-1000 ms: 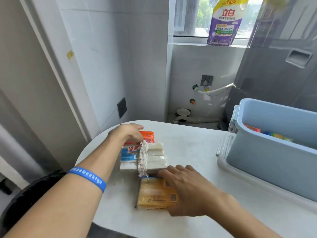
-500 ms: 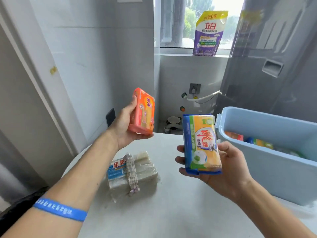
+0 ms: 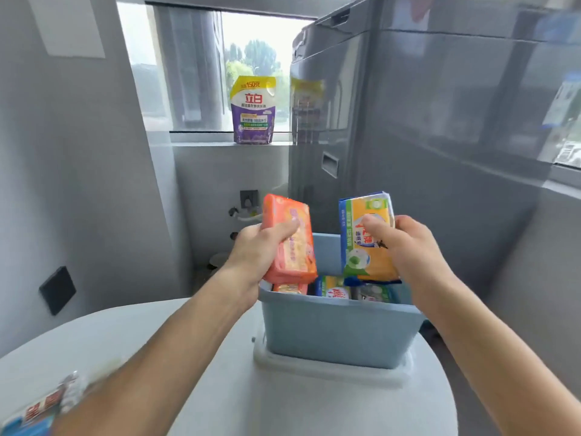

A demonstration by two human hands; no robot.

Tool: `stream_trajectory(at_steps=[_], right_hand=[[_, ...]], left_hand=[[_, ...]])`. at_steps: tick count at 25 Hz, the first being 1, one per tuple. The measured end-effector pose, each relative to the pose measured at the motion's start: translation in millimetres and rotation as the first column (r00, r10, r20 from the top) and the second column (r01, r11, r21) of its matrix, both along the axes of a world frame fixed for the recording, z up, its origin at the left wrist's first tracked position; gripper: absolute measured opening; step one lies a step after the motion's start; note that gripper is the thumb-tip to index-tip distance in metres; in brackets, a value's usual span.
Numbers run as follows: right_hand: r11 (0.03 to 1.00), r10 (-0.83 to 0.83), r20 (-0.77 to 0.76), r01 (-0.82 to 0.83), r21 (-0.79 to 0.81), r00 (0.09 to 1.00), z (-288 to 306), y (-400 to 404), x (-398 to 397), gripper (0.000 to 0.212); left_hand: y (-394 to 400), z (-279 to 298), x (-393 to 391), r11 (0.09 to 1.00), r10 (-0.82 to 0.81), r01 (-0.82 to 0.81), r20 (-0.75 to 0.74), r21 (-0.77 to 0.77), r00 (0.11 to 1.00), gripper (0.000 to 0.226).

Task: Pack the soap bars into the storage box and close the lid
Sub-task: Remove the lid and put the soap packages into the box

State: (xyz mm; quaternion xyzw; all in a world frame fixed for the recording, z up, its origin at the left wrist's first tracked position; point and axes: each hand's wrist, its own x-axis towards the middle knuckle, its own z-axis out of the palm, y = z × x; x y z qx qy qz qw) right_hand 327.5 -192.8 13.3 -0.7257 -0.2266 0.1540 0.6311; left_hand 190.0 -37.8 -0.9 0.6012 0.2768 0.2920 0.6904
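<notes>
Over the blue box (image 3: pixel 339 328), in the head view, we hold a soap bar in each hand. Our left hand (image 3: pixel 257 250) is clamped on the orange bar (image 3: pixel 292 243), thumb across its front face and fingers behind it, and the bar stands nearly upright, its lower end at the box's left rim. Our right hand (image 3: pixel 405 247) is clamped on the yellow bar (image 3: pixel 367 240), which has a blue and green edge; the thumb presses on its printed front, and the bar's lower end hangs just above the box's opening. The two bars are near each other but apart, with a gap between them.

Inside the box we see more wrapped bars (image 3: pixel 333 289) lying low against the near wall: an orange one at the left, then yellow and green ones toward the right. The box has no lid on top. It stands on a pale flat piece (image 3: pixel 327 369) whose edge juts out around its base; whether that is the lid we cannot tell. Both rest on the round white table (image 3: pixel 239 404).

At the table's near left edge lies a blurred bundle (image 3: pixel 41 407) of wrapped bars, partly cut off by the frame. A detergent pouch (image 3: pixel 254 110) stands upright on the window sill beyond, and a grey appliance (image 3: pixel 440 152) rises at the right.
</notes>
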Motion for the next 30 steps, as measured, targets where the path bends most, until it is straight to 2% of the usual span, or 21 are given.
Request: stream_trajectory(at_steps=[2, 3, 4, 6, 9, 10, 12, 13, 14, 15, 16, 17, 18, 19, 21, 22, 23, 25, 26, 28, 30], right_hand=[[0.95, -0.028, 0.318, 0.124, -0.286, 0.948, -8.4, 0.3, 30.3, 0.045], [0.89, 0.038, 0.437, 0.169, -0.424, 0.899, -16.1, 3.6, 41.1, 0.047], [0.832, 0.114, 0.497, 0.19, -0.521, 0.86, -24.8, 7.8, 49.6, 0.047], [0.762, 0.222, 0.467, 0.147, -0.631, 0.856, -41.9, 17.9, 61.0, 0.044], [0.687, 0.27, 0.373, 0.094, -0.721, 0.887, -56.0, 27.0, 68.3, 0.039], [0.635, 0.311, 0.446, 0.166, -0.754, 0.839, -58.1, 28.6, 68.8, 0.033], [0.576, 0.429, 0.661, 0.376, -0.725, 0.616, -58.9, 29.6, 68.1, 0.027], [0.591, 0.515, 0.702, 0.389, -0.706, 0.492, -59.2, 29.4, 69.3, 0.033], [0.603, 0.61, 0.679, 0.317, -0.732, 0.41, -59.3, 28.1, 72.2, 0.041], [0.567, 0.709, 0.591, 0.188, -0.802, 0.384, -58.5, 26.4, 75.1, 0.047], [0.49, 0.786, 0.476, 0.073, -0.869, 0.395, -56.9, 23.8, 75.6, 0.049], [0.409, 0.824, 0.377, 0.017, -0.912, 0.423, -56.1, 21.3, 74.7, 0.048], [0.38, 0.824, 0.345, 0.013, -0.925, 0.449, -57.4, 20.5, 75.0, 0.045], [0.392, 0.806, 0.363, 0.039, -0.919, 0.467, -58.9, 21.1, 76.2, 0.041], [0.411, 0.779, 0.382, 0.055, -0.91, 0.497, -57.1, 20.6, 72.8, 0.037], [0.426, 0.771, 0.382, 0.034, -0.904, 0.51, -54.2, 22.1, 66.4, 0.036], [0.48, 0.737, 0.409, 0.01, -0.877, 0.538, -51.7, 20.5, 63.5, 0.034], [0.682, 0.609, 0.566, -0.003, -0.731, 0.555, -40.4, 25.2, 40.6, 0.031], [0.791, 0.527, 0.658, -0.026, -0.612, 0.538, -34.4, 30.3, 16.5, 0.029], [0.898, 0.438, 0.766, -0.185, -0.4, 0.47, -33.4, 43.6, -45.4, 0.023], [0.849, 0.513, 0.77, -0.359, -0.388, 0.38, -43.4, 57.7, -112.2, 0.02]], left_hand=[[-1.7, -6.6, 36.3, 0.928, 0.133, -0.027, -0.263, 0.372, 0.955, 0.028], [0.4, -13.3, 49.1, 0.837, 0.236, 0.029, -0.408, 0.547, 0.882, 0.038], [2.9, -19.8, 57.7, 0.761, 0.315, 0.108, -0.51, 0.64, 0.8, 0.047], [10.2, -32.1, 63.8, 0.718, 0.339, 0.234, -0.624, 0.655, 0.704, 0.055], [16.2, -44.7, 68.5, 0.695, 0.277, 0.372, -0.707, 0.615, 0.651, 0.05], [16.2, -46.8, 68.9, 0.645, 0.292, 0.435, -0.728, 0.629, 0.62, 0.047], [18.6, -47.7, 67.8, 0.439, 0.379, 0.526, -0.681, 0.728, 0.627, 0.049], [20.0, -46.5, 66.8, 0.313, 0.396, 0.576, -0.655, 0.755, 0.644, 0.054], [21.5, -45.6, 65.7, 0.218, 0.384, 0.64, -0.667, 0.737, 0.638, 0.056], [22.4, -44.7, 64.1, 0.19, 0.355, 0.699, -0.712, 0.689, 0.606, 0.056], [23.1, -43.7, 63.4, 0.21, 0.332, 0.748, -0.765, 0.63, 0.552, 0.056], [23.8, -43.8, 63.4, 0.249, 0.322, 0.767, -0.797, 0.592, 0.511, 0.055], [23.7, -43.8, 63.4, 0.289, 0.326, 0.763, -0.809, 0.578, 0.489, 0.054], [23.2, -43.9, 63.3, 0.319, 0.329, 0.753, -0.813, 0.575, 0.481, 0.053], [22.3, -45.6, 59.9, 0.313, 0.302, 0.757, -0.816, 0.573, 0.492, 0.052], [22.1, -44.9, 51.6, 0.3, 0.261, 0.739, -0.797, 0.603, 0.544, 0.051], [20.7, -42.4, 45.4, 0.312, 0.182, 0.674, -0.739, 0.669, 0.649, 0.05], [22.4, -31.1, 18.5, 0.46, 0.041, 0.387, -0.454, 0.799, 0.89, 0.045], [24.8, -27.5, -2.2, 0.542, 0.04, 0.236, -0.305, 0.807, 0.952, 0.043], [32.6, -34.3, -53.7, 0.693, 0.134, 0.033, -0.173, 0.72, 0.976, 0.037], [45.5, -52.5, -105.2, 0.759, 0.249, -0.079, -0.175, 0.646, 0.953, 0.032]])
